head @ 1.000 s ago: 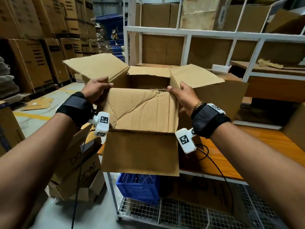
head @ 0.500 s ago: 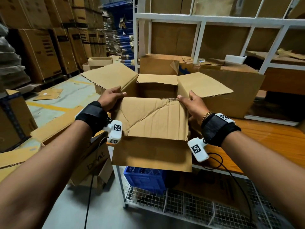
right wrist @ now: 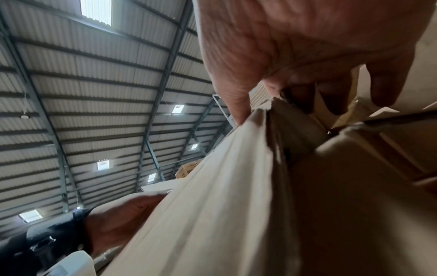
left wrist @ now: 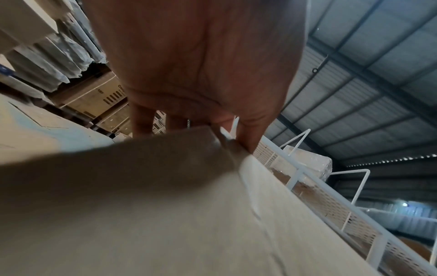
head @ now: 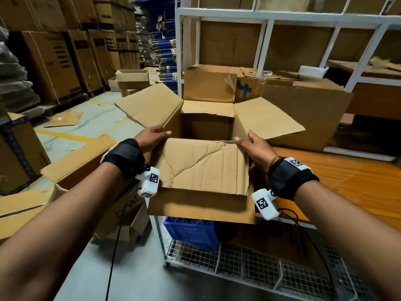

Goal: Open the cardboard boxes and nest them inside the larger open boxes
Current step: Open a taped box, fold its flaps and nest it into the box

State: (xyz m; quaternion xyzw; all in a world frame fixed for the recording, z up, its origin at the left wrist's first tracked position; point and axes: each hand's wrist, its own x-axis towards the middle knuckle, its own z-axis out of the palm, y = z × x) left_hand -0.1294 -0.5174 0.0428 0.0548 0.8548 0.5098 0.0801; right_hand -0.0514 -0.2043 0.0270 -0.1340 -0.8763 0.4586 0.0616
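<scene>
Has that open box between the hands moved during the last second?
No. The box still overhangs the table above the blue crate; only the camera shifted.

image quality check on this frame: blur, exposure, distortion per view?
Head: hands and open box sharp, edges and far stacks smeared, white rack bowed by the wide lens. Left wrist: flap close and blurred, palm dim. Right wrist: skylights blown out, cardboard soft, left hand in shadow.

The open brown cardboard box (head: 206, 166) now sits farther from the white metal shelf frame (head: 267, 35), exposing another brown carton (head: 209, 85) behind it.
</scene>
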